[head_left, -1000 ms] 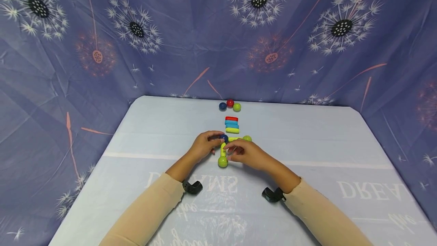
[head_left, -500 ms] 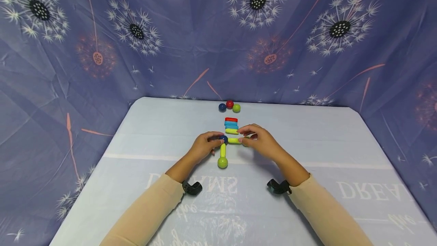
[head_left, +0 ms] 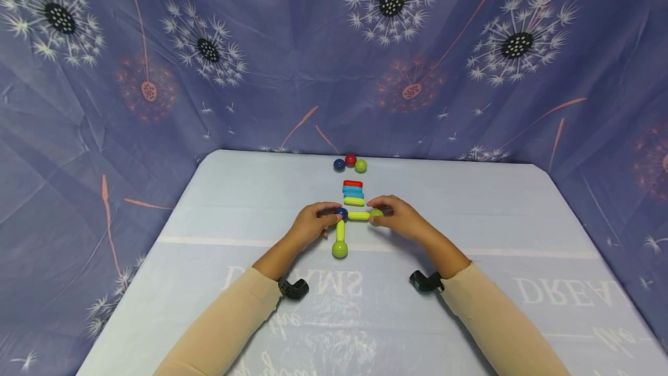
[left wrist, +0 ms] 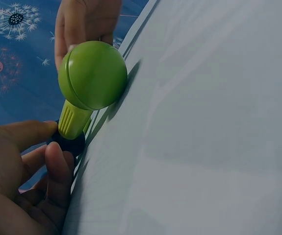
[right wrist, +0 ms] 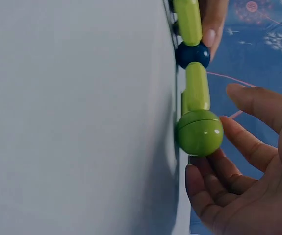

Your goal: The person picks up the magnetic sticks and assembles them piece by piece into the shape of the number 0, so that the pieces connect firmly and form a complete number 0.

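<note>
My left hand (head_left: 308, 222) pinches a dark blue ball (head_left: 341, 214) where two yellow-green rods meet. One rod (head_left: 340, 231) runs toward me to a green ball (head_left: 340, 249); the other rod (head_left: 359, 216) runs right to a second green ball (head_left: 376, 213). My right hand (head_left: 399, 218) has its thumb and fingers around that right-hand ball, its index finger lifted. In the right wrist view, a fingertip meets the right-hand green ball (right wrist: 199, 133) and other fingers curl beside it. The left wrist view has the near green ball (left wrist: 96, 73) in front, partly covering the joint.
Just beyond the joined pieces lie loose rods in a row: a yellow-green rod (head_left: 354, 202), blue ones (head_left: 353, 192) and a red rod (head_left: 352, 184). Farther back sit a blue ball (head_left: 339, 165), a red ball (head_left: 351, 160) and a green ball (head_left: 360, 166). A patterned curtain hangs behind the white table (head_left: 469, 208).
My right hand has moved from the near rod to the green ball at the right end, and its fingers have shifted slightly there. The left hand stays on the blue ball.
</note>
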The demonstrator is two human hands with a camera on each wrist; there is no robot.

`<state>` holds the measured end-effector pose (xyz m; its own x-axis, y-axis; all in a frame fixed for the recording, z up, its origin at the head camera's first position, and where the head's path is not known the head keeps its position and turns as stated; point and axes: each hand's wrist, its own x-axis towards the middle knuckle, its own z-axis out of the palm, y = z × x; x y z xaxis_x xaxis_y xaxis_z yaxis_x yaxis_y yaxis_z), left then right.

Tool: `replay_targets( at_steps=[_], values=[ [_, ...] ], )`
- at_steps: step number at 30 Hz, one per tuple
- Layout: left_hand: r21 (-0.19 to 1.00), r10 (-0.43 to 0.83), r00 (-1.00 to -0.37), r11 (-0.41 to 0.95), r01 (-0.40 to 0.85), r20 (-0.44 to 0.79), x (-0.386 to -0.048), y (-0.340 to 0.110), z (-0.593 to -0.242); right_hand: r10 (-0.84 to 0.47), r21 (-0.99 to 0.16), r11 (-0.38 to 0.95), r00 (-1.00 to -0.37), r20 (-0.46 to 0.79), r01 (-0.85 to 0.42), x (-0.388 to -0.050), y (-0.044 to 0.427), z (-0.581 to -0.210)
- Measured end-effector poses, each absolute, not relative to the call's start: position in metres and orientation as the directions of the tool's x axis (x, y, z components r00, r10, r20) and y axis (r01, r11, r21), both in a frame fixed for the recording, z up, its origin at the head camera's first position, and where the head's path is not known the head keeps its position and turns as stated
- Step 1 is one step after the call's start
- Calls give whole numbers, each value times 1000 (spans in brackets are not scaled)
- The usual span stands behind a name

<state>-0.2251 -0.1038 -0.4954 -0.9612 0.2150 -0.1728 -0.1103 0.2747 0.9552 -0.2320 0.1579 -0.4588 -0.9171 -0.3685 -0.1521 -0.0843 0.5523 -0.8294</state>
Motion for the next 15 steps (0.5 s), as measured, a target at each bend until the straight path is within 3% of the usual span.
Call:
replay_targets(
  at_steps=[6,15],
  values=[
    [942,195,-969,324,-83,-152,-224,-104,-495,-376,-816,572,-910,-174,-80,-233,157,-466],
    [867,150,-988,486,108,39,-224,-98,-488,-385,-799,592,-908,-165,-106,-234,159,-468]
  ],
)
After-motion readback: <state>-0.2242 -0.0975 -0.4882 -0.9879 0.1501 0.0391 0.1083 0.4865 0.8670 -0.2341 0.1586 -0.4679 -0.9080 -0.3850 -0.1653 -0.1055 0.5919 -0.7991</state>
